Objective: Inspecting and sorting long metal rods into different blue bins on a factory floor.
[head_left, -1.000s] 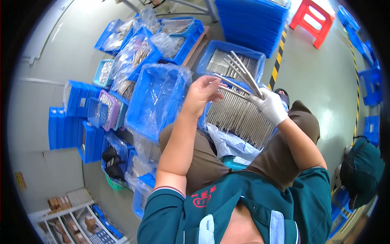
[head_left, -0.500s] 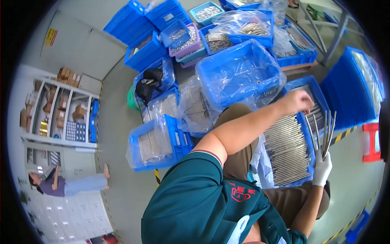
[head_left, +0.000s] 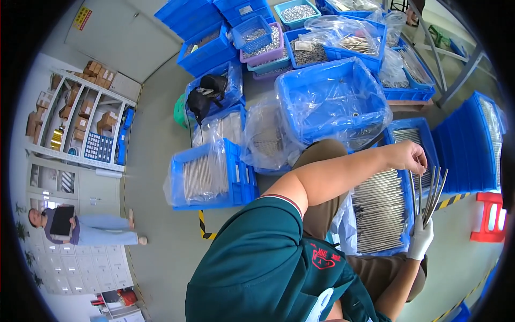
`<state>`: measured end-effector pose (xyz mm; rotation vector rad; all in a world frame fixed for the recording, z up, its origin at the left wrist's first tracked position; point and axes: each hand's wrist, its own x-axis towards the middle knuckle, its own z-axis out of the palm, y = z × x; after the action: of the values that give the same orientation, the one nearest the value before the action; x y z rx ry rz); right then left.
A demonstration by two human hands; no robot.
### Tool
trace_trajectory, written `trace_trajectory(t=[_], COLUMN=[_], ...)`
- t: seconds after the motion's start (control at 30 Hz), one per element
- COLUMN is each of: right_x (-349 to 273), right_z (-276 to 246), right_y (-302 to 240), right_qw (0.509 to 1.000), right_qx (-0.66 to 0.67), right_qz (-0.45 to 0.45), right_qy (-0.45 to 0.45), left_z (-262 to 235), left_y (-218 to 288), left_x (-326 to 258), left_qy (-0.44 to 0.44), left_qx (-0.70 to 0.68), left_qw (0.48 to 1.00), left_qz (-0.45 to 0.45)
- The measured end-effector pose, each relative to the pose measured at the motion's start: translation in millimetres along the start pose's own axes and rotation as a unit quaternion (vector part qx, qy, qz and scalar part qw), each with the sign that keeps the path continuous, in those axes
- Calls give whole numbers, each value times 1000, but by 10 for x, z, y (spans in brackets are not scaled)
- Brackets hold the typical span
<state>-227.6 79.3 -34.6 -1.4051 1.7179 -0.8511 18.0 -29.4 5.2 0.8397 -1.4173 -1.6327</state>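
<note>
My left hand point(head_left: 409, 156), bare, reaches across with its fingers pinched at the upper end of a thin metal rod. My right hand point(head_left: 421, 240), in a white glove, is closed round the lower ends of several slim metal rods point(head_left: 432, 199), which fan upward. The rod at my left fingertips belongs to this bunch, as far as I can see. Between my knees and left of the gloved hand, a blue crate point(head_left: 403, 236) holds rows of similar rods point(head_left: 377, 212). Just behind my left hand, another blue crate point(head_left: 394, 124) holds more rods.
A large blue bin lined with clear plastic point(head_left: 332, 96) stands ahead. Rod-filled crates point(head_left: 206, 177) are at left, stacked blue crates point(head_left: 464, 145) at right. Smaller bins point(head_left: 268, 48) of metal parts lie behind. A red plastic stand point(head_left: 488, 217) is far right; a person point(head_left: 64, 224) stands far left.
My left hand has come down and right from over the rear crate to the tips of the rods. The gloved hand still grips them. My view has shifted slightly.
</note>
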Motion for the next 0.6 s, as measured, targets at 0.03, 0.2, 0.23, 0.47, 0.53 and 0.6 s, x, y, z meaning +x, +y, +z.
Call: trace_trajectory(t=[0.03, 0.2, 0.23, 0.47, 0.53, 0.6], right_x=[14, -37, -68, -142, -126, -112], right_z=[-4, 41, 57, 97, 93, 100], right_y=[22, 113, 43, -299, -330, -341], right_qw=[1000, 999, 996, 999, 991, 993], right_qx=[13, 4, -21, 8, 80, 34], right_qz=[-1, -43, -62, 52, 105, 97], right_qy=[-9, 32, 56, 15, -37, -59], left_z=[-15, 99, 120, 9, -20, -28], left_y=[-3, -31, -57, -210, -18, 66], left_x=[1, -43, -26, 77, -2, -71], left_qy=[-28, -46, -40, -104, -120, -127], left_qx=[-29, -21, -7, 23, 2, -42], left_qw=[999, 998, 999, 994, 993, 991], left_qz=[8, -21, -15, 8, -13, -10])
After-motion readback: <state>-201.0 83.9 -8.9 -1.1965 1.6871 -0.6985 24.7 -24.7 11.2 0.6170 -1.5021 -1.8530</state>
